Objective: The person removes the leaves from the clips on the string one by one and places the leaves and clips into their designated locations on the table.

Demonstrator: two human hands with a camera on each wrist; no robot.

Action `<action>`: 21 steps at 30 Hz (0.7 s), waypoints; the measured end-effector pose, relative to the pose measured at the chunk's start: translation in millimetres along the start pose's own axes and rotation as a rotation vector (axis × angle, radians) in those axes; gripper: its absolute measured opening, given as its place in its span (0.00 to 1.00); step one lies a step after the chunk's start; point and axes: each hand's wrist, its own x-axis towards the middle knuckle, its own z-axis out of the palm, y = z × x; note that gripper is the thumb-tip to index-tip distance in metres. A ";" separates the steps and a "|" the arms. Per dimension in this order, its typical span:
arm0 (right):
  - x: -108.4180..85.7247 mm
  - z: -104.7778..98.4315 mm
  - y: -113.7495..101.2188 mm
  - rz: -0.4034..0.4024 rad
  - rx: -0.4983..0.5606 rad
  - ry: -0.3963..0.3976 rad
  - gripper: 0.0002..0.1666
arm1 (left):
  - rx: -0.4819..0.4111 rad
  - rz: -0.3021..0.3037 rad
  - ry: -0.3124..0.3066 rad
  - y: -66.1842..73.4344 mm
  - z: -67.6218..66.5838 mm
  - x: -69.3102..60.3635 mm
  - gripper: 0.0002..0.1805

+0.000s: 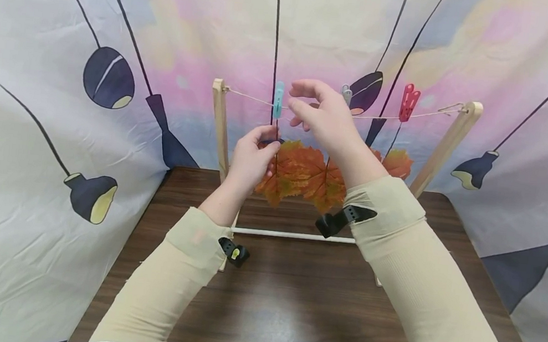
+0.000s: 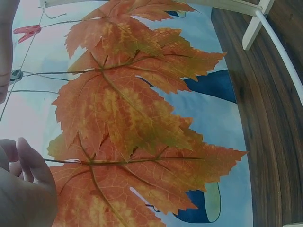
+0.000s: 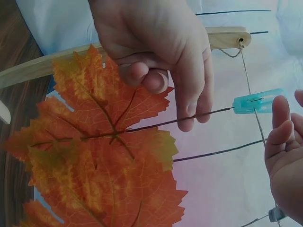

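Observation:
A light-blue clothespin (image 1: 278,100) stands upright on a thin string (image 1: 251,98). Its jaws meet the dark stem (image 3: 151,125) of an orange artificial maple leaf (image 3: 90,109) that hangs below. My left hand (image 1: 250,154) pinches this stem between thumb and fingers, just under the clothespin. To the right of the clothespin, my right hand (image 1: 327,115) is raised with loosely bent fingers, holding nothing. A small gap separates its fingertips from the clothespin in the head view. Part of the leaves is hidden behind my right forearm.
More orange leaves (image 2: 118,104) hang alongside, overlapping. A grey clothespin (image 1: 346,94) and a red clothespin (image 1: 408,103) sit farther right on the string. Wooden posts (image 1: 447,147) carry the string, with a white rod (image 1: 292,235) low between them. A dark wooden table (image 1: 260,303) lies beneath.

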 end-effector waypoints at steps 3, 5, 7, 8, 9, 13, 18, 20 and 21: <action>2.8 1.2 -2.9 0.007 0.028 0.002 0.25 | 0.017 0.023 0.025 -0.2 2.0 -0.1 0.17; 4.4 2.4 -5.0 0.012 0.035 0.006 0.25 | 0.028 0.035 0.039 0.4 3.2 -0.5 0.15; 6.7 3.7 -6.3 0.016 0.039 0.007 0.25 | 0.028 0.040 0.050 0.6 4.0 -0.4 0.15; 8.0 4.4 -6.7 0.019 0.039 0.006 0.25 | 0.028 0.040 0.055 0.6 4.3 -0.2 0.14; 9.1 5.0 -7.2 0.020 0.036 0.006 0.25 | 0.027 0.041 0.061 0.4 4.4 0.0 0.14; 13.0 6.9 -8.5 0.025 0.027 0.004 0.25 | 0.045 0.044 0.087 1.0 5.0 0.6 0.13; 16.1 8.9 -8.0 0.025 0.022 0.016 0.25 | 0.080 0.054 0.100 2.9 5.4 -0.5 0.10; 17.0 9.4 -7.8 0.028 0.016 0.018 0.25 | 0.087 0.057 0.098 2.4 4.9 -0.8 0.10; 17.5 9.5 -7.7 0.030 0.010 0.018 0.25 | 0.086 0.057 0.098 2.1 4.8 -0.7 0.09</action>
